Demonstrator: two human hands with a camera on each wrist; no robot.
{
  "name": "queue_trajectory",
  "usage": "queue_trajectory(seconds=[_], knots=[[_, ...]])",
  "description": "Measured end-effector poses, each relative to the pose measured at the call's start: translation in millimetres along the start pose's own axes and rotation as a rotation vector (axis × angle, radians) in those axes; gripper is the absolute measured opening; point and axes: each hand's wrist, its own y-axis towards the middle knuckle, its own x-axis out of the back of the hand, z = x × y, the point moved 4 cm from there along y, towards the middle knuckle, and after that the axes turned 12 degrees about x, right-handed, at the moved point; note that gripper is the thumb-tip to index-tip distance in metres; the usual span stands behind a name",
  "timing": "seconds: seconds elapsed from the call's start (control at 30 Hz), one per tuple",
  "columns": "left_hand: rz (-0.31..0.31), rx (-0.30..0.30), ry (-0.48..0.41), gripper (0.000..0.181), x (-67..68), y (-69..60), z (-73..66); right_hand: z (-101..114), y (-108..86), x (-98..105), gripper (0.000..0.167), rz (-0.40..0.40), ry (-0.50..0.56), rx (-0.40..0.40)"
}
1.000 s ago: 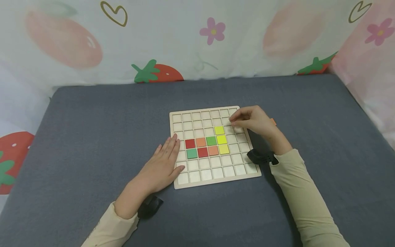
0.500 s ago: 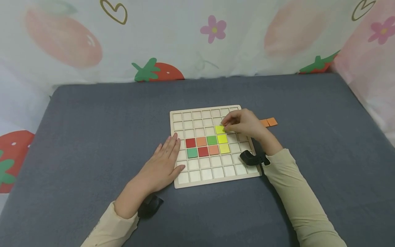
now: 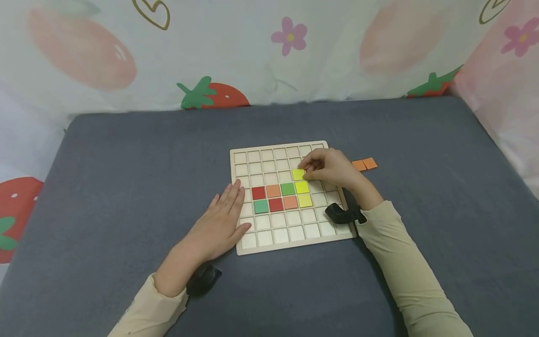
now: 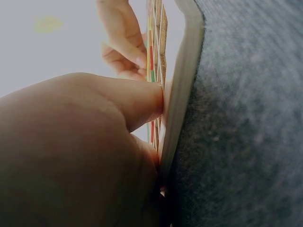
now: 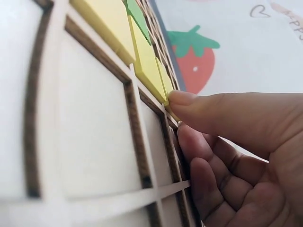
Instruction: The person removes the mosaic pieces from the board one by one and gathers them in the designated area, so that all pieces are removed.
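Observation:
A square wooden grid board (image 3: 294,241) lies on the table in the head view. Red, orange, green and yellow tiles fill some of its cells. My left hand (image 3: 217,227) rests flat over the board's left edge, fingers straight; its thumb also touches the board in the left wrist view. My right hand (image 3: 332,168) reaches over the board's right side. With its thumb and curled fingers it pinches the corner of the topmost yellow tile (image 3: 297,174); the right wrist view shows the thumb on that tile's edge. Two more yellow tiles (image 3: 302,187) stand in line below it.
Two orange tiles (image 3: 364,164) lie on the grey table cloth (image 3: 147,154) beyond the right hand. A fruit-patterned curtain (image 3: 328,56) hangs behind the table. A black wrist camera (image 3: 340,214) sits over the board's right side.
My right hand has moved left and slightly down, from the upper right cells to the topmost yellow tile, uncovering the orange tiles. The left hand has stayed put.

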Motion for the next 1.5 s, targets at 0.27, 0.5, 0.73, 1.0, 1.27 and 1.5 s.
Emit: queue_trajectory(seconds=[0.27, 0.5, 0.73, 1.0, 1.27, 1.5], knots=[[-0.009, -0.001, 0.0, 0.073, 1.3, -0.4, 0.0, 2.2, 0.3, -0.9, 0.022, 0.029, -0.067, 0.051], [-0.016, -0.005, 0.0, 0.073, 1.2, -0.3, 0.0, 0.9, 0.9, -1.9, 0.023, 0.032, -0.045, 0.046], [-0.016, -0.007, 0.004, 0.073, 1.5, -0.2, -0.5, 1.8, 0.1, -2.1, 0.023, 0.02, -0.018, 0.053], [-0.019, -0.009, 0.003, 0.073, 2.0, -0.8, -1.0, 0.9, -0.3, -1.1, 0.019, -0.006, 0.018, 0.038], [-0.025, -0.015, 0.004, 0.073, 1.5, -0.8, -0.4, 2.3, -1.1, -0.2, 0.017, -0.028, 0.071, 0.037], [-0.02, -0.016, 0.001, 0.073, 1.3, -0.1, -0.7, 1.0, -1.9, 0.8, 0.018, -0.032, 0.064, 0.026]])
